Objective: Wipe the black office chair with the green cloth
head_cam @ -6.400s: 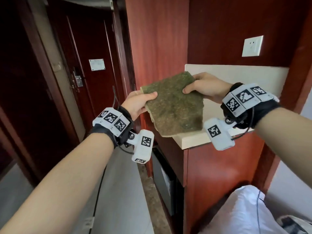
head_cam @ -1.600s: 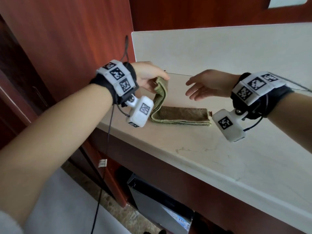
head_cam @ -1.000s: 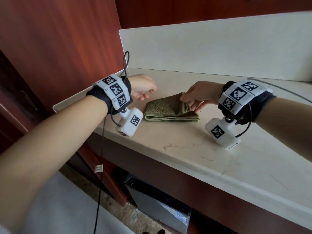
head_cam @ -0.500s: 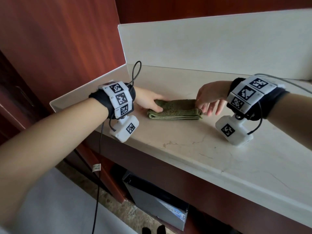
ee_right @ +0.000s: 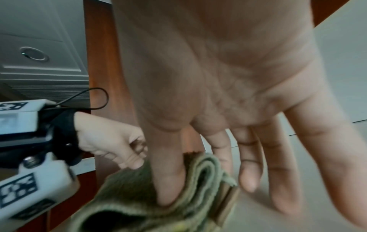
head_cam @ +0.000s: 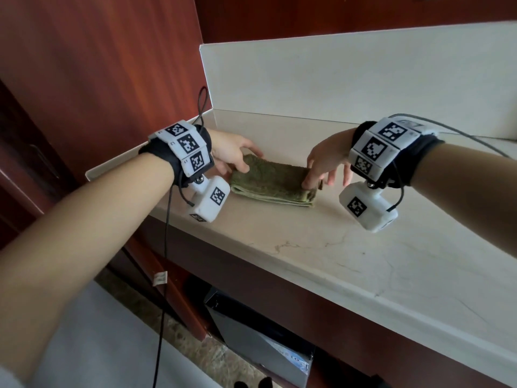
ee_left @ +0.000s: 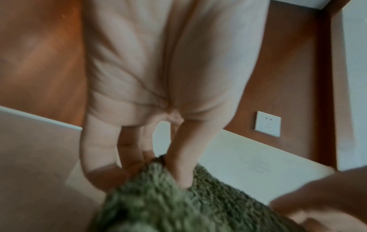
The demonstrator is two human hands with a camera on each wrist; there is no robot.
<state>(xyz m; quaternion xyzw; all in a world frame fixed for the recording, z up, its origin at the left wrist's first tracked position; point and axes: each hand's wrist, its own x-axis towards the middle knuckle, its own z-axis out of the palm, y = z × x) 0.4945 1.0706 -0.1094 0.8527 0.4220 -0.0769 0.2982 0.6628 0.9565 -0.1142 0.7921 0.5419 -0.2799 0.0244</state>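
your left hand (head_cam: 233, 152) and right hand (head_cam: 326, 161) each pinch an end of the folded green cloth (head_cam: 272, 182) on the tabletop (head_cam: 363, 247); lifting unevenly could unfold it.

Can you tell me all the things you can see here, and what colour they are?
cloth: one, green, folded flat on the counter between the hands.
counter: one, pale cream stone, with an upright back panel.
wall panels: dark red wood, left of and behind the counter.
socket plate: one, white, on the wood wall.
box: one, grey, below the counter.
wrist cameras: two, white with black square patterns.
left hand: pinching the cloth's left end.
right hand: pinching the cloth's right end.
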